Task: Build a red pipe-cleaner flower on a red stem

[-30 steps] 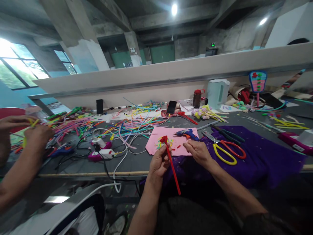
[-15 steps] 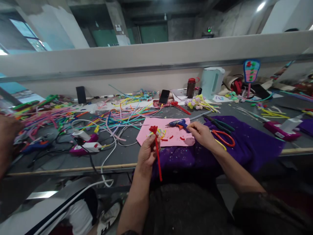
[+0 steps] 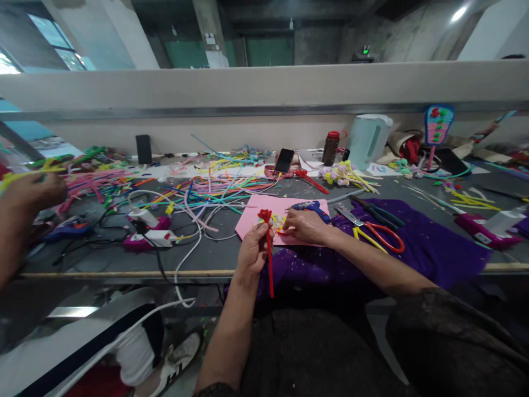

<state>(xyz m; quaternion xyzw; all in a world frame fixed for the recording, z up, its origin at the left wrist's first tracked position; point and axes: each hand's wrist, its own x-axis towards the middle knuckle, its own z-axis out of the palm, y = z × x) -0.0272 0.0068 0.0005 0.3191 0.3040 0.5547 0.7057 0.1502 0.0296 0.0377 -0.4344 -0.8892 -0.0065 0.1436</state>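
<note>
My left hand [image 3: 253, 249] is closed round a red pipe-cleaner flower [image 3: 265, 216], its bloom upright above my fingers and its straight stem hanging below. My right hand [image 3: 303, 225] reaches down over a pink sheet [image 3: 248, 218], fingertips pinched together among small red and yellow clippings [image 3: 276, 222]. Whatever those fingers hold, if anything, is too small to tell. Just behind that hand lies a blue glue gun [image 3: 309, 205], partly covered by it. Scissors with red and yellow handles [image 3: 384, 234] and dark-handled pliers [image 3: 380, 213] rest to the right on purple cloth [image 3: 430, 237].
Loose pipe cleaners [image 3: 206, 190] spread across the left of the table. White cables [image 3: 188, 264] trail over its front edge from a power strip [image 3: 149, 238]. Another person's hand [image 3: 35, 193] is at far left. A bottle [image 3: 331, 149] and kettle [image 3: 369, 142] stand behind.
My right hand has let go of the glue gun and moved left to the clippings on the pink sheet. My left hand still holds the red flower. The other person's hand has come further into view.
</note>
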